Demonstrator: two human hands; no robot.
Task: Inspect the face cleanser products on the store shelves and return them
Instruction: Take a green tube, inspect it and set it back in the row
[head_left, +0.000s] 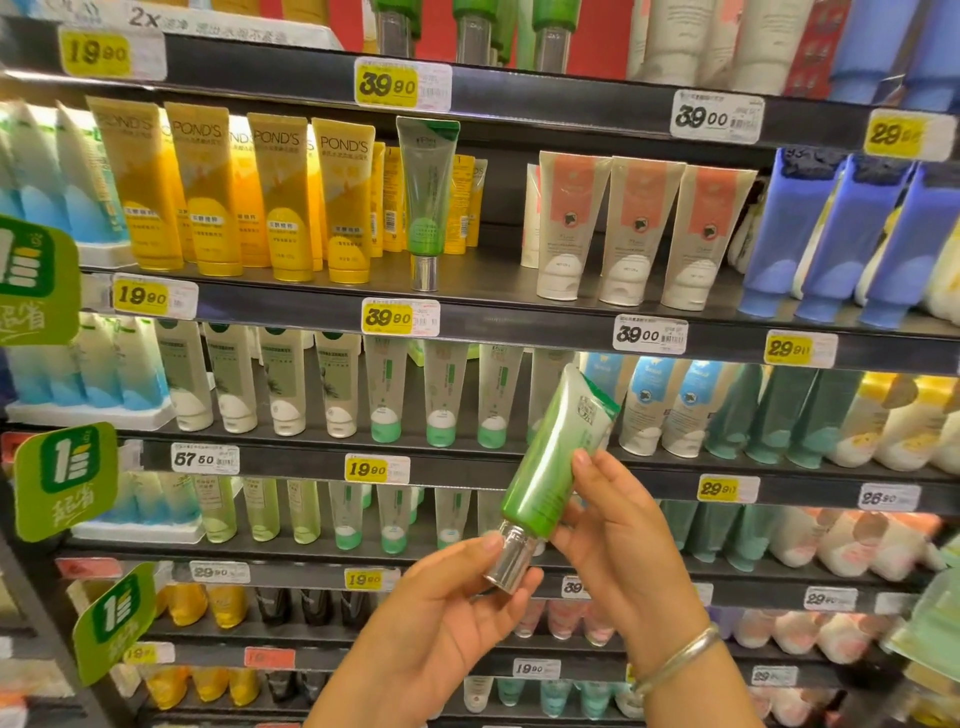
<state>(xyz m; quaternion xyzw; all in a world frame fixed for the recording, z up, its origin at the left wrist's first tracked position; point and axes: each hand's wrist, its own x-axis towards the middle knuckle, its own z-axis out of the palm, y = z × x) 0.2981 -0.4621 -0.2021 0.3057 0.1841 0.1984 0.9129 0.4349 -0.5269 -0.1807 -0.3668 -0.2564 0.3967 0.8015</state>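
A green tube (553, 457) is held tilted at lower center of the frame, silver cap (511, 558) down-left, crimped end up-right. The cap is pinched by the left hand (447, 618), thumb on top. The tube body is gripped by the right hand (618, 540), thumb on its front; a silver bangle (680, 657) is worn on that wrist. A matching tube (426, 197) stands cap-down on the shelf (519, 317) at upper center, beside yellow tubes (208, 187). 1 price tag (400, 317) below it reads 39.90.
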